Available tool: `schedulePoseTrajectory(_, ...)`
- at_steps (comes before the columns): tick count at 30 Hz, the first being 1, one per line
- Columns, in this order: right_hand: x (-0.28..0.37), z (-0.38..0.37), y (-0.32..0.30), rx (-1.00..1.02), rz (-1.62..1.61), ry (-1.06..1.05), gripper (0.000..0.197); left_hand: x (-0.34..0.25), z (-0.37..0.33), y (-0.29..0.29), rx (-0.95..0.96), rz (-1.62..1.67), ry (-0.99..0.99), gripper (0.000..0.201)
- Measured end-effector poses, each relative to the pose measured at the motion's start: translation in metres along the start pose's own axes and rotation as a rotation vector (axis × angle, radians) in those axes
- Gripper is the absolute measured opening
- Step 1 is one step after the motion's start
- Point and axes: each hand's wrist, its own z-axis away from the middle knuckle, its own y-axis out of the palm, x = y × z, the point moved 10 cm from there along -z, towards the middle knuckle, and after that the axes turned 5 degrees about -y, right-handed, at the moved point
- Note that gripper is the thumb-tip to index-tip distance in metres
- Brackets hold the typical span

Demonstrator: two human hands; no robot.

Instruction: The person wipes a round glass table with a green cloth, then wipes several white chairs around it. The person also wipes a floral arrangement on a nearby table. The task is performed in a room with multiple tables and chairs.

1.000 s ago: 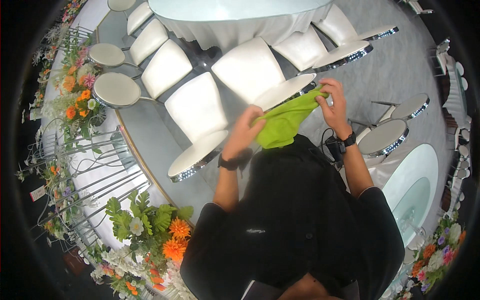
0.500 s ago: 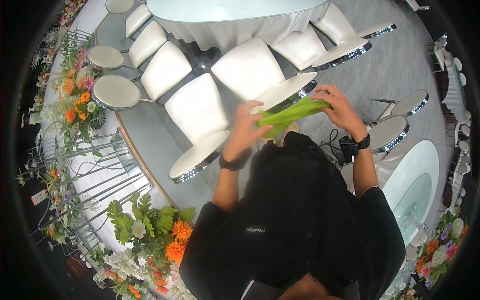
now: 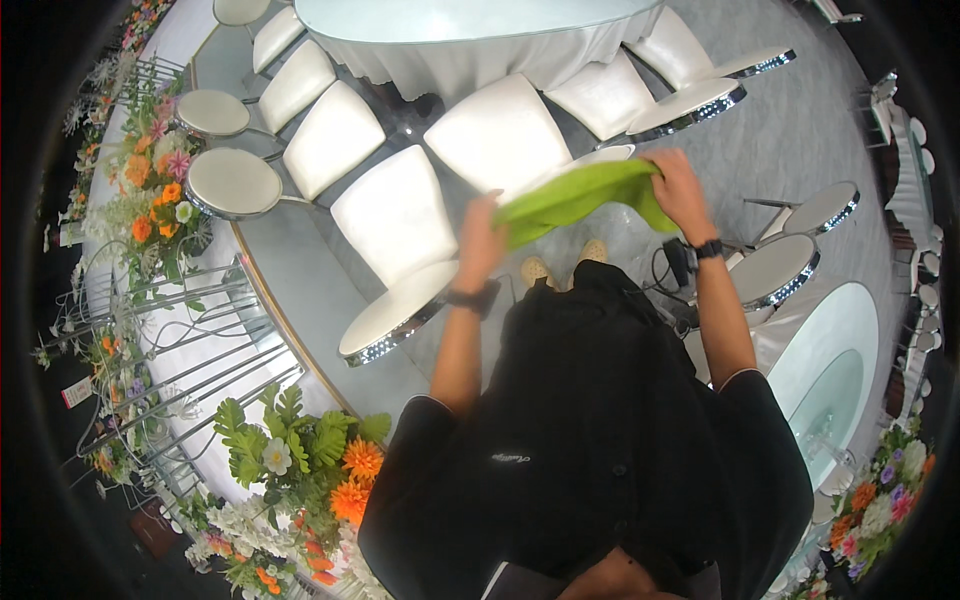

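A bright green cloth point(image 3: 585, 192) is stretched between my two hands, in front of my body and over the seat of a white chair point(image 3: 497, 137). My left hand point(image 3: 482, 243), somewhat blurred, is closed on its left end. The right end is gripped by my right hand point(image 3: 682, 190), with a corner of the cloth drooping below the fingers. A dark band circles each wrist. Below the cloth my two light shoes point(image 3: 537, 270) show on the grey floor.
White chairs with glittering trim, one close on my left point(image 3: 395, 215), surround a draped round table point(image 3: 480, 55). Flower arrangements point(image 3: 310, 450) and a metal-rod rack point(image 3: 215, 330) stand left. A glass-topped table point(image 3: 825, 380) and round-backed chairs point(image 3: 780, 268) stand right.
The green cloth has gone from bunched and folded to spread wider and fuller. My right hand has closed on its end and risen slightly; my left hand has shifted a little.
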Motion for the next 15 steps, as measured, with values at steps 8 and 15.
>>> schedulePoseTrajectory(8, 0.012, -0.004, 0.106, 0.188, 0.017, -0.120, 0.043, -0.013, 0.014, 0.067, -0.017, -0.385, 0.081, 0.047)
schedulePoseTrajectory(15, 0.035, 0.004, 0.105, 0.308, -0.192, -0.246, 0.047, -0.020, 0.009, 0.091, -0.023, 0.060, -0.012, 0.041)
